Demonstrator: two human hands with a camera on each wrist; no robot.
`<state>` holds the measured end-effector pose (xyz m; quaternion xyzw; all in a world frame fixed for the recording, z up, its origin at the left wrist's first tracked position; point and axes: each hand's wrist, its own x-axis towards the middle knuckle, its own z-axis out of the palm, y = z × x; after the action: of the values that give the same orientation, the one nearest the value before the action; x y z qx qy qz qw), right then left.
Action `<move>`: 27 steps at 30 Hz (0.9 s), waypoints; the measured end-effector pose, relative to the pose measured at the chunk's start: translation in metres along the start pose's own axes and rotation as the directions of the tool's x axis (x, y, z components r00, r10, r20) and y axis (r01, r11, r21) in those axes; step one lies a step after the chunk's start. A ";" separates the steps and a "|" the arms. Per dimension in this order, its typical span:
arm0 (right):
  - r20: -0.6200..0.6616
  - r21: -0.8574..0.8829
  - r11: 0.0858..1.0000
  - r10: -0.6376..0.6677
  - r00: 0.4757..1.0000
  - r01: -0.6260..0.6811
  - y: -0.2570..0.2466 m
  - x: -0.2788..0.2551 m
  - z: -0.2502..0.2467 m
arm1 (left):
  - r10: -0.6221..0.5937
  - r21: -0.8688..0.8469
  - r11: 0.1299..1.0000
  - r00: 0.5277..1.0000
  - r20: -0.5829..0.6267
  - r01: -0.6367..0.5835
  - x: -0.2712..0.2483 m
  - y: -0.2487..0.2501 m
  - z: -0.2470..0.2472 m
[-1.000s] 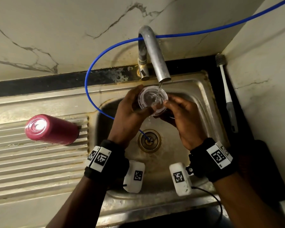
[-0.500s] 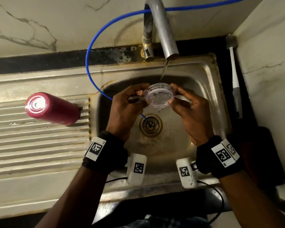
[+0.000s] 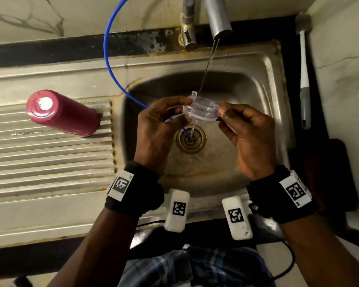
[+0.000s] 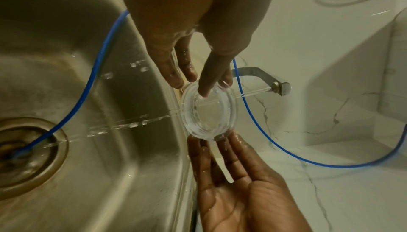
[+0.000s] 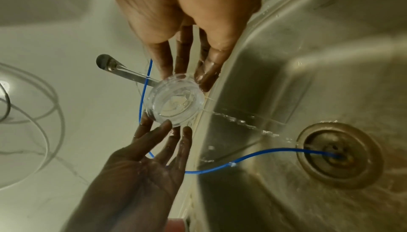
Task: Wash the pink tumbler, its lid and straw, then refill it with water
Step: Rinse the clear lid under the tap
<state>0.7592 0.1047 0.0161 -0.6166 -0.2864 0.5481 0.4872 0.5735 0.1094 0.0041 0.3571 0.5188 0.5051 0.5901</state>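
Water from the tap (image 3: 217, 17) now runs past the clear lid (image 3: 201, 109), which has dropped lower at frame centre, pinched by left hand (image 3: 158, 129) and right hand (image 3: 249, 133), suggesting rinsing is ending; pink tumbler (image 3: 62, 112) waits left.

Round clear plastic lid (image 3: 201, 110), wet, held edge-on over the steel sink basin (image 3: 253, 83) under a thin water stream; pink cylindrical metal tumbler (image 3: 62, 113) lies sideways on the ribbed drainboard.
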 end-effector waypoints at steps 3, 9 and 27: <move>0.022 0.051 0.997 0.058 0.998 -0.059 0.001 -0.002 0.001 | -0.026 -0.028 0.999 1.000 -0.001 0.026 -0.004 0.001 0.000; 0.069 0.050 0.997 0.053 0.996 -0.057 -0.004 -0.004 0.001 | -0.181 -0.132 0.977 0.980 -0.088 0.168 -0.006 0.010 0.001; 0.162 -0.326 0.886 -0.290 0.943 0.328 0.004 -0.033 0.002 | -0.050 0.049 0.997 0.995 -0.085 0.054 -0.037 0.002 -0.010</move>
<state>0.7491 0.0747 0.0259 -0.6086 -0.4997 0.4368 0.4348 0.5655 0.0734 0.0130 0.3370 0.5648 0.4908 0.5714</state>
